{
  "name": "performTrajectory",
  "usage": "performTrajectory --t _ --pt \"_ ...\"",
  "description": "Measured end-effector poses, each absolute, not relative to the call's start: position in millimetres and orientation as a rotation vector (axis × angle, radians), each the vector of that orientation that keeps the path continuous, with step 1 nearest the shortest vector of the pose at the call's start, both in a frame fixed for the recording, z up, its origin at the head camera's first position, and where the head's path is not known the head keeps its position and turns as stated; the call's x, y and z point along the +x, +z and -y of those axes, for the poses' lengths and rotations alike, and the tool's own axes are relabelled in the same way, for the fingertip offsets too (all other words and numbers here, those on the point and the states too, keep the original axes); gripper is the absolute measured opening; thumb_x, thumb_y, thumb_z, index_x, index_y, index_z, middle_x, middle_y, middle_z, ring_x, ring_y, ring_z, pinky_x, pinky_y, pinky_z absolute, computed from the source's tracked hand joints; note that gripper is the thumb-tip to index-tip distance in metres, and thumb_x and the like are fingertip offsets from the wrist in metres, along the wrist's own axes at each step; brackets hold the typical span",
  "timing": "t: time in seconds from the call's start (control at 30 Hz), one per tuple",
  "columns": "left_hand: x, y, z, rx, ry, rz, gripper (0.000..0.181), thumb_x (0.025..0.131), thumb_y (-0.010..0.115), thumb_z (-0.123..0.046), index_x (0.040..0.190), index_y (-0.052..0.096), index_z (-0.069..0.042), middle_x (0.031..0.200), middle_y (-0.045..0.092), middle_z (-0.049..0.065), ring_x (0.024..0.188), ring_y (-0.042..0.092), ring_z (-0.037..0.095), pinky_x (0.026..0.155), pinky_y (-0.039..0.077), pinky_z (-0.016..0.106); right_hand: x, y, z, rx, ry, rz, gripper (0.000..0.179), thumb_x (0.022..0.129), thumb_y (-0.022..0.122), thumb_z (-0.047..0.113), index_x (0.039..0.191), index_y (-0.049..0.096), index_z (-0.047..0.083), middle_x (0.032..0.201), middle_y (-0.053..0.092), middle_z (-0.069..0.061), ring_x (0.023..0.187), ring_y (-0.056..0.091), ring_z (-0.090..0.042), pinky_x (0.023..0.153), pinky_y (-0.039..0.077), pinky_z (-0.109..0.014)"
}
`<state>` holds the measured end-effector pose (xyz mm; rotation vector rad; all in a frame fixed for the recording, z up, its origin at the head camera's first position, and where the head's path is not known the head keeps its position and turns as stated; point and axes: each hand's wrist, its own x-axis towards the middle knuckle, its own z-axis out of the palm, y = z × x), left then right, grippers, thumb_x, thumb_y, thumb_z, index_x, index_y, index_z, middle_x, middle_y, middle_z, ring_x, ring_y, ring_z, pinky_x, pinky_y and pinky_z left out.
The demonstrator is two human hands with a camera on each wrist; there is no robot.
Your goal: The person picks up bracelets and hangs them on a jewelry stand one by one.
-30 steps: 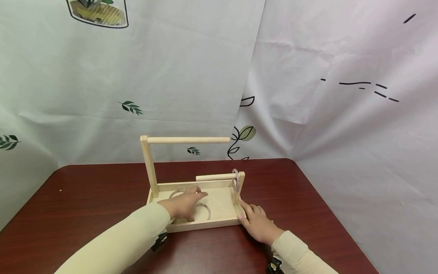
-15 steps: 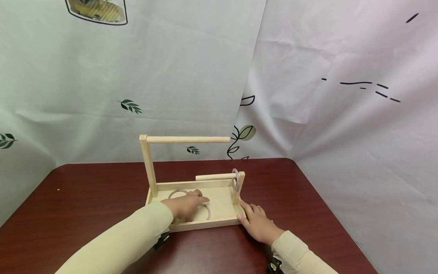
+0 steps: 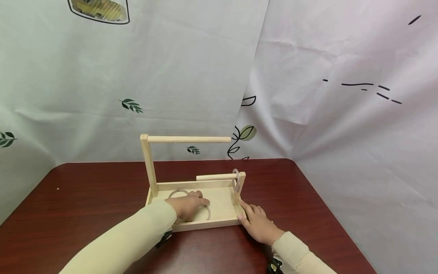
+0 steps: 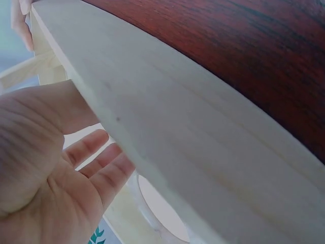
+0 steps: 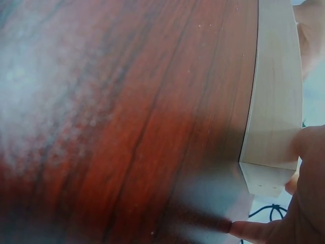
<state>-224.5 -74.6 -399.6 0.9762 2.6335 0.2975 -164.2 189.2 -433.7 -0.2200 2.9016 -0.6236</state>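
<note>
My left hand [image 3: 188, 205] reaches down into a shallow wooden tray [image 3: 208, 225]. Beneath its fingers lies a pale ring [image 3: 209, 213], partly covered by the hand. A second ring [image 3: 178, 190] lies behind that hand. In the left wrist view the tray wall [image 4: 152, 101] hides the thumb tip and some fingertips, so any hold on a ring cannot be seen. My right hand [image 3: 258, 225] rests on the tray's right end, its thumb by the front corner and its fingers laid along the end wall. One finger [image 5: 254, 230] stretches down to the table.
A tall post [image 3: 148, 163] at the tray's left end carries a long horizontal rod [image 3: 188, 139]. From a short post on the right, a lower rod [image 3: 213, 177] points left with a ring [image 3: 236, 180] hanging on it. The dark red table [image 3: 102, 190] backs onto printed cloth.
My left hand has shifted slightly right and lower inside the tray, over the nearer ring. The right hand, the tray and the hanging ring stay put.
</note>
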Motion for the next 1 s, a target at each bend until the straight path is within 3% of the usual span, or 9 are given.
performTrajectory --t 0.33,0.6,1.0 --pt "-228.8 -401.0 73.1 0.932 0.294 -2.617 0.072 0.065 0.075 0.014 0.128 0.062 -0.017 0.108 0.047 0.006 0.099 0.047 0.021 0.079 0.042 0.033 -163.8 -433.4 -189.4 -0.231 -0.628 -2.905 0.056 0.1 0.046 0.045 0.15 0.035 0.021 0.141 0.041 -0.022 0.133 0.033 -0.044 0.083 0.034 -0.076" --pt "-228.8 -402.5 76.2 0.99 0.29 -2.633 0.067 0.065 0.078 0.011 0.126 0.065 -0.013 0.103 0.046 0.005 0.097 0.046 0.021 0.084 0.041 0.033 -161.8 -429.6 -189.3 -0.278 -0.644 -2.921 0.056 0.101 0.047 0.042 0.15 0.036 0.017 0.138 0.042 -0.024 0.13 0.035 -0.045 0.082 0.037 -0.074" --pt "-225.9 -402.4 77.8 1.006 0.364 -2.635 0.052 0.065 0.076 0.012 0.112 0.065 -0.007 0.099 0.046 0.007 0.09 0.044 0.021 0.079 0.041 0.032 -163.0 -432.9 -189.7 -0.272 -0.635 -2.914 0.057 0.101 0.045 0.044 0.15 0.035 0.018 0.139 0.042 -0.023 0.131 0.035 -0.045 0.081 0.035 -0.076"
